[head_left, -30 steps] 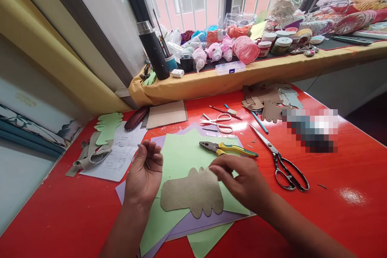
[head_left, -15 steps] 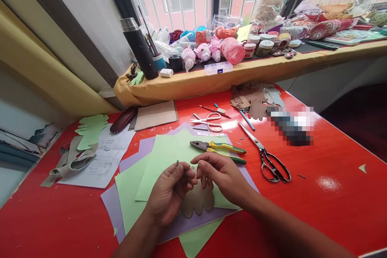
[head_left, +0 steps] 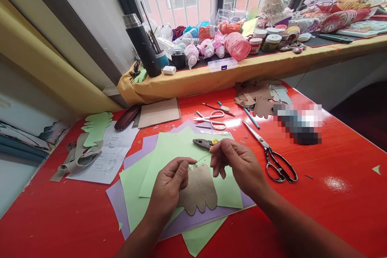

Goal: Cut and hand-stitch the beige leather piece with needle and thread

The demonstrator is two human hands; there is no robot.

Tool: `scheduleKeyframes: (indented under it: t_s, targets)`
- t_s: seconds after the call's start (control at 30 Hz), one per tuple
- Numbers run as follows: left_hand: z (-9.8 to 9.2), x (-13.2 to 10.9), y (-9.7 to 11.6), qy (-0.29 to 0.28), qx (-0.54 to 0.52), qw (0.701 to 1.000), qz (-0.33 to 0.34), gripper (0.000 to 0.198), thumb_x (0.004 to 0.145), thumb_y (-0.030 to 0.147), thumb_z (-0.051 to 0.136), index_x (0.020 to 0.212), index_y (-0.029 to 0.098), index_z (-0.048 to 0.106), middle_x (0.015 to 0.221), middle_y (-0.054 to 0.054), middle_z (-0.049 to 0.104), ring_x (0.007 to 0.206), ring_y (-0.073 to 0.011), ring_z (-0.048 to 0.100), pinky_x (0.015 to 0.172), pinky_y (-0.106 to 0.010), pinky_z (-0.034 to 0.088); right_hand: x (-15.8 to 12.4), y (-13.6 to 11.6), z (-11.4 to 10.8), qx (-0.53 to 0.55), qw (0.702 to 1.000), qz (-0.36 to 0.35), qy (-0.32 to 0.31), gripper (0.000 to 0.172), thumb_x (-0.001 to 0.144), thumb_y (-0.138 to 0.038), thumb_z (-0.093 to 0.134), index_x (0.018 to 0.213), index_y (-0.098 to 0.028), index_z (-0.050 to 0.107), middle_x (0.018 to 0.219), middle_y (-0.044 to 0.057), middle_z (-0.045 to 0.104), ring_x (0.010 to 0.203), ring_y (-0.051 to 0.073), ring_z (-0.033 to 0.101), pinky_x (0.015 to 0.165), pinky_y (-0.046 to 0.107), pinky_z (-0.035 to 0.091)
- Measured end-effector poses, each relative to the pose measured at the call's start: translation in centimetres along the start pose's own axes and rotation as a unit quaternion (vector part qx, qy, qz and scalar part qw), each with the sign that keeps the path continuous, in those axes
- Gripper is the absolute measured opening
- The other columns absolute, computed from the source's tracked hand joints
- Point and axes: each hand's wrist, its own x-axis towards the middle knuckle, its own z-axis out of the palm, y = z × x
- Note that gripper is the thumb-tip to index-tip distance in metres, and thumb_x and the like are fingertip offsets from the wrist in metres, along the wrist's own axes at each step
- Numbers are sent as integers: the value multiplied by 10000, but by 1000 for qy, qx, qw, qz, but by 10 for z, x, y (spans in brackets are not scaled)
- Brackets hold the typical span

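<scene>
A thin dark thread or wire (head_left: pixel 203 157) runs between my two hands. My left hand (head_left: pixel 171 181) pinches its left end, close to the upper left edge of a scalloped grey-beige leather piece (head_left: pixel 199 189). To the right and slightly higher, my right hand (head_left: pixel 237 163) pinches the thread between thumb and fingers. The leather piece lies over green paper (head_left: pixel 163 149) and purple paper (head_left: pixel 115 199). Pliers (head_left: pixel 204 143) rest behind my right hand, which hides their handles.
Black-handled scissors (head_left: pixel 272 159) lie to the right, white scissors (head_left: pixel 211 119) behind the paper. At the left are a drawing sheet (head_left: pixel 116 149) and grey strips (head_left: pixel 78 157). Leather scraps (head_left: pixel 256 96) sit at the back. A thermos (head_left: pixel 143 46) stands on the crowded sill.
My right hand has moved right, away from my left hand, and the thread now stretches between them. More of the leather piece shows. The whole view has shifted slightly.
</scene>
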Motion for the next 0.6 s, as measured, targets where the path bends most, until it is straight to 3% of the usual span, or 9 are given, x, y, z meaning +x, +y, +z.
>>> scheduleKeyframes:
  t_s: [0.23, 0.47, 0.6]
  targets:
    - [5, -6, -2, -23, 37, 999, 7, 400, 967, 578, 649, 1027, 198, 760, 636, 19, 490, 585, -131, 461, 551, -244, 376, -2, 7, 3, -2, 999, 13, -32, 476, 1007, -614, 583, 942, -159, 705, 733, 35, 715, 529, 127, 671, 429, 201, 448]
    - [4, -7, -3, -26, 107, 994, 3, 487, 940, 645, 640, 1045, 188, 774, 598, 47, 363, 551, -127, 322, 521, -253, 261, -6, 9, 8, -35, 996, 30, -71, 465, 1001, -598, 602, 921, -154, 713, 738, 28, 702, 559, 121, 670, 458, 202, 457]
    - [2, -8, -3, 6, 123, 992, 18, 466, 949, 627, 631, 1084, 206, 778, 625, 30, 400, 579, -153, 345, 554, -268, 292, -6, 8, 9, -31, 996, 35, -72, 477, 1005, -605, 590, 876, -156, 686, 740, 33, 710, 549, 122, 680, 443, 195, 445]
